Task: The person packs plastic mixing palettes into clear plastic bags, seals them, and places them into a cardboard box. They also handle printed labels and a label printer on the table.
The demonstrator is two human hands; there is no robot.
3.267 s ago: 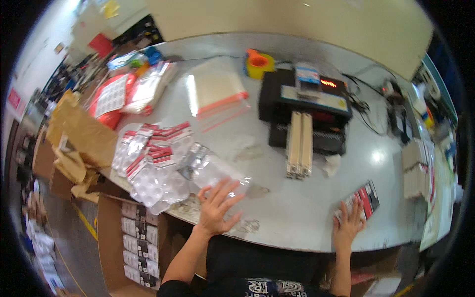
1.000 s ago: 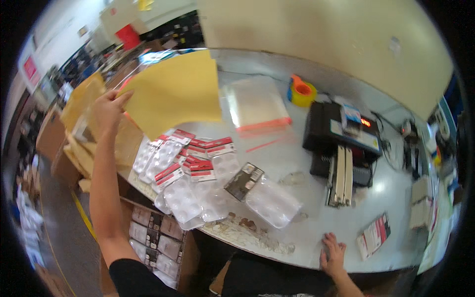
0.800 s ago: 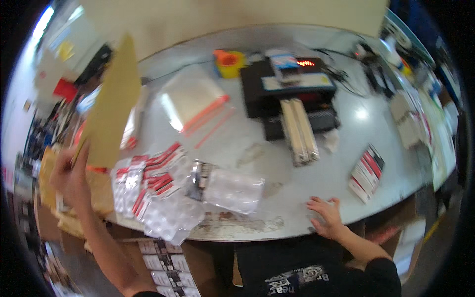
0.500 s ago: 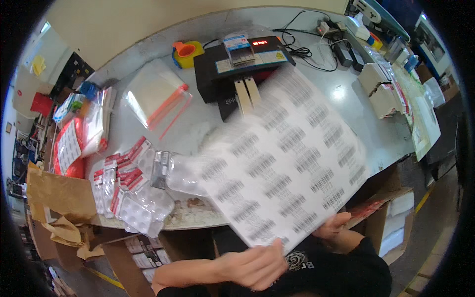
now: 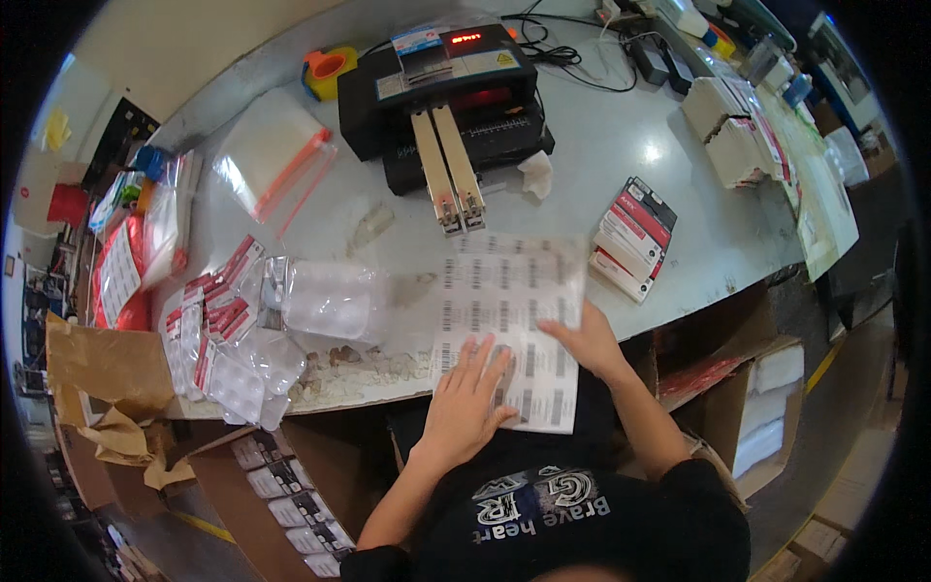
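A white sheet of barcode labels [image 5: 558, 383] lies at the table's near edge, its upper part blurred. My left hand [image 5: 465, 398] rests on its lower left side with the fingers spread flat. At the right edge, my right hand [image 5: 592, 344] holds the sheet, thumb on top and the other fingers mostly hidden. Just beyond the sheet stands a black desktop machine [image 5: 361, 107] with two pale rails [image 5: 448, 160] pointing toward me and a lit red display. A small stack of red, white and black cards [image 5: 635, 233] sits to the right of the sheet.
Clear blister packs [image 5: 335, 299] and red-edged cards [image 5: 223, 310] lie at left. Behind them are plastic bags [image 5: 272, 160] and a yellow tape dispenser [image 5: 330, 70]. A card stack [image 5: 732, 131] stands far right. Open cartons [image 5: 276, 495] sit below the table edge.
The label sheet has come down from a raised, tilted position to the table's near edge. My left hand has gone from gripping its lower edge to lying flat on it. The card stack is now uncovered.
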